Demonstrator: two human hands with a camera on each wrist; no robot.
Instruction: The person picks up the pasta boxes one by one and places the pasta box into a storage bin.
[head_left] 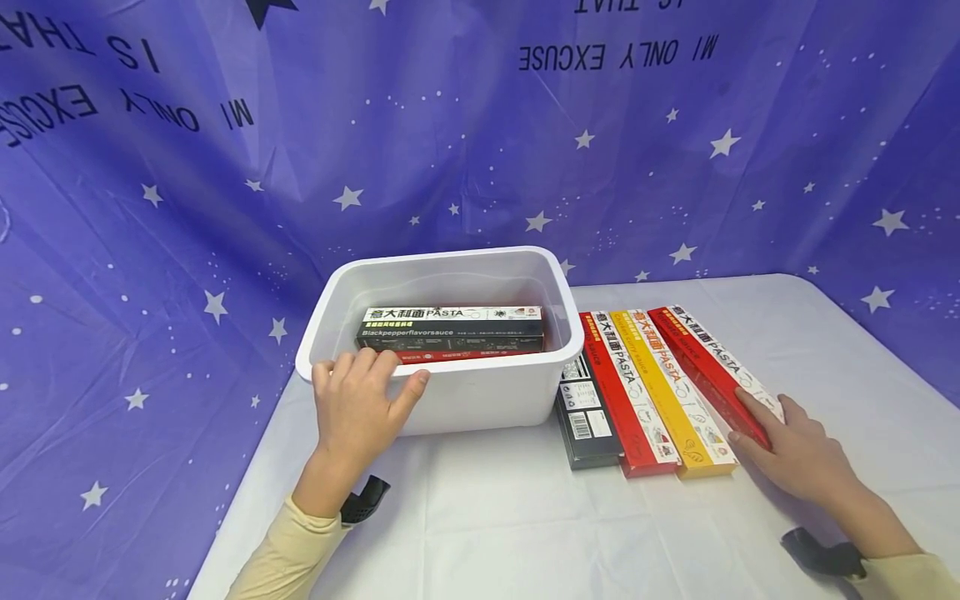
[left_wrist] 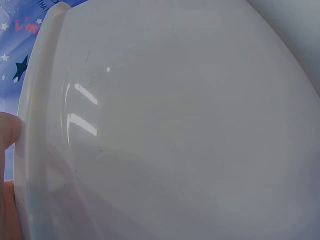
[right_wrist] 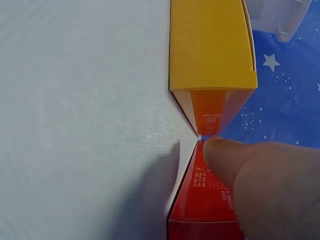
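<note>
My left hand (head_left: 356,408) grips the near rim of a white plastic bin (head_left: 480,396), fingers over the edge and thumb on the outside. Inside the bin lies a black pepper flavour pasta box (head_left: 450,335), with part of a red box (head_left: 480,357) showing in front of it. Over on the right, my right hand (head_left: 806,454) holds the near end of a red tomato sauce pasta box (head_left: 705,367), which lies slanted on the table. In the right wrist view the thumb (right_wrist: 225,157) presses against the side of that red box (right_wrist: 202,200).
Between bin and right hand lie a black box (head_left: 592,442), another red pasta box (head_left: 637,417) and a yellow curry one (head_left: 667,392), side by side. A white cloth covers the table (head_left: 510,517). Behind it hangs a purple-blue curtain (head_left: 450,167) with stars.
</note>
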